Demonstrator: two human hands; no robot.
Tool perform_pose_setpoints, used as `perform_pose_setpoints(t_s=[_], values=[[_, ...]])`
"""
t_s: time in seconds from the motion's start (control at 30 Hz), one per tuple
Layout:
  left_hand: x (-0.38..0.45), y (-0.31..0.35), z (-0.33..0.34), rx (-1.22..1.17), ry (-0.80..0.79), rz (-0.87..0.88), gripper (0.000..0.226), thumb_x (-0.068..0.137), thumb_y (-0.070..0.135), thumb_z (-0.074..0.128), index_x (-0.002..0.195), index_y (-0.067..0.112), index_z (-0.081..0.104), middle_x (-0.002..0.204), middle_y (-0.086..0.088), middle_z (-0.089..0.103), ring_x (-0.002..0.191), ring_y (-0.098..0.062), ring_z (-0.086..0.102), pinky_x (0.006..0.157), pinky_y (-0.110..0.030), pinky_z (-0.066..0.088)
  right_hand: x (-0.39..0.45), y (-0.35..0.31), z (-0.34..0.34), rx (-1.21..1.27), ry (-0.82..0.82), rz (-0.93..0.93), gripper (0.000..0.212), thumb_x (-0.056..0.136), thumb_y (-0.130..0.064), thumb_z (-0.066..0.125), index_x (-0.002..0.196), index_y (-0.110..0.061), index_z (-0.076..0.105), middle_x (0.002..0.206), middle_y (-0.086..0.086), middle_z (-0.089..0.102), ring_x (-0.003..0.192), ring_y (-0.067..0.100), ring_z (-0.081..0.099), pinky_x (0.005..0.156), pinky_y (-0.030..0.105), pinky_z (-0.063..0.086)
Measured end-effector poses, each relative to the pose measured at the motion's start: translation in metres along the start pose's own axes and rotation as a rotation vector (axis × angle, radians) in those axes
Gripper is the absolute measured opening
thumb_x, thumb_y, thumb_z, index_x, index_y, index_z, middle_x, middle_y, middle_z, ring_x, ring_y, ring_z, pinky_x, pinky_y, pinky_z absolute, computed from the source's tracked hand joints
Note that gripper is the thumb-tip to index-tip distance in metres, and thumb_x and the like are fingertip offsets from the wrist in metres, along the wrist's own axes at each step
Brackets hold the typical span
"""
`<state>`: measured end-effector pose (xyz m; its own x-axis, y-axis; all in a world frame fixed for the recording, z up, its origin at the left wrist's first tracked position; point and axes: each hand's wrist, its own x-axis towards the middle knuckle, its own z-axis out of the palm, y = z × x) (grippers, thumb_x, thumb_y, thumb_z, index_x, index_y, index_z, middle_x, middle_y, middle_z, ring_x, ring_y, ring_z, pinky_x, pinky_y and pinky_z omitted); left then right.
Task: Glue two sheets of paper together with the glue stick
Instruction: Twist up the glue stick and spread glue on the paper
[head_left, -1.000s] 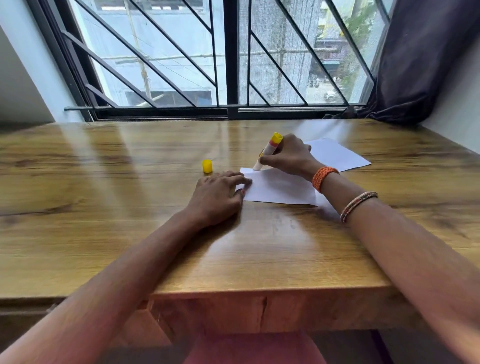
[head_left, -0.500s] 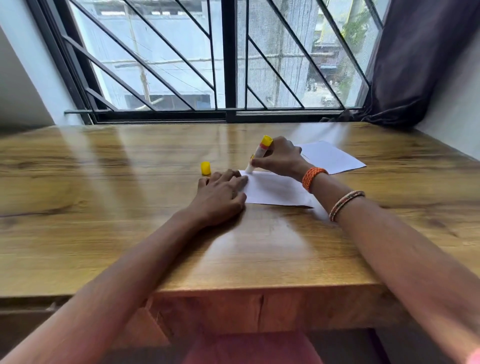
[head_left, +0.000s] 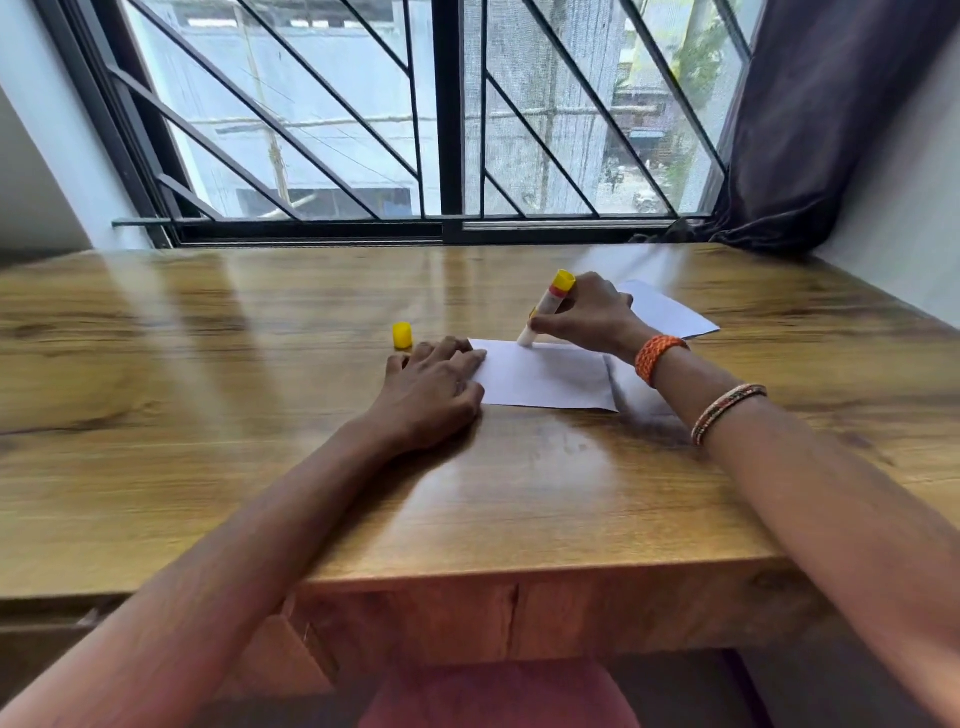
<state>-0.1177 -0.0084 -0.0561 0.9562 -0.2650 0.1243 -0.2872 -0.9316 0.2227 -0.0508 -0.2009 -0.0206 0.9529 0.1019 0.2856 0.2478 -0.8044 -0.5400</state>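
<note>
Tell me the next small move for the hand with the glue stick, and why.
Probably drag the glue stick rightward along the near sheet's far edge. The right hand holds its tip at that edge's left end, while the left hand pins the sheet's left side; the rest looks uncoated.

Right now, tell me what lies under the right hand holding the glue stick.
Under the right hand the second sheet lies on the table; its near part is hidden. The glue stick touches the front sheet.
</note>
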Motion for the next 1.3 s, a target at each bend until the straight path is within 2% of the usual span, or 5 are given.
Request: perform_pose_setpoints(t_s=[0.33,0.63,0.97,1.13,1.3], values=[[-0.001,0.002,0.001,0.008,0.012,-0.001,0.071,0.073,0.041,0.020,0.141,0.026,0.036,0.147,0.005,0.033,0.136,-0.019,0.028,0.105,-0.040,0.021,-0.009,0.016,-0.015,-0.006,0.026,0.035,0.021,0.072,-0.029,0.071,0.080,-0.009,0.072,0.069,0.002,0.060,0.074,0.017,0.054,0.069,0.034,0.030],[-0.001,0.002,0.002,0.005,0.018,-0.004,0.072,0.073,0.041,0.021,0.141,0.025,0.037,0.147,0.005,0.033,0.135,-0.019,0.030,0.105,-0.039,0.021,-0.018,0.031,-0.030,-0.005,0.019,0.090,0.025,0.072,-0.028,0.073,0.054,-0.023,0.055,0.057,-0.010,0.052,0.073,0.016,0.053,0.072,0.035,0.033],[0.000,-0.001,0.003,0.003,0.020,0.001,0.071,0.074,0.042,0.021,0.141,0.027,0.036,0.149,0.004,0.032,0.136,-0.019,0.029,0.107,-0.039,0.021,-0.025,0.042,-0.038,-0.019,0.049,0.130,0.019,0.073,-0.032,0.072,0.061,-0.023,0.061,0.075,0.001,0.062,0.080,0.017,0.054,0.072,0.032,0.029],[0.002,-0.003,0.004,-0.018,0.034,0.008,0.069,0.073,0.041,0.024,0.140,0.028,0.039,0.148,0.004,0.034,0.136,-0.019,0.031,0.106,-0.039,0.022,-0.025,0.048,-0.040,0.017,0.053,0.158,0.024,0.068,-0.036,0.073,0.076,-0.014,0.071,0.080,0.006,0.069,0.082,0.022,0.060,0.072,0.037,0.037],[-0.002,-0.003,0.003,-0.137,0.154,0.078,0.062,0.071,0.033,0.037,0.131,0.025,0.047,0.136,0.002,0.047,0.127,-0.021,0.040,0.099,-0.038,0.027,-0.028,0.048,-0.041,0.034,0.038,0.162,0.012,0.065,-0.035,0.071,0.060,-0.024,0.068,0.080,0.007,0.071,0.086,0.026,0.064,0.084,0.047,0.046]])
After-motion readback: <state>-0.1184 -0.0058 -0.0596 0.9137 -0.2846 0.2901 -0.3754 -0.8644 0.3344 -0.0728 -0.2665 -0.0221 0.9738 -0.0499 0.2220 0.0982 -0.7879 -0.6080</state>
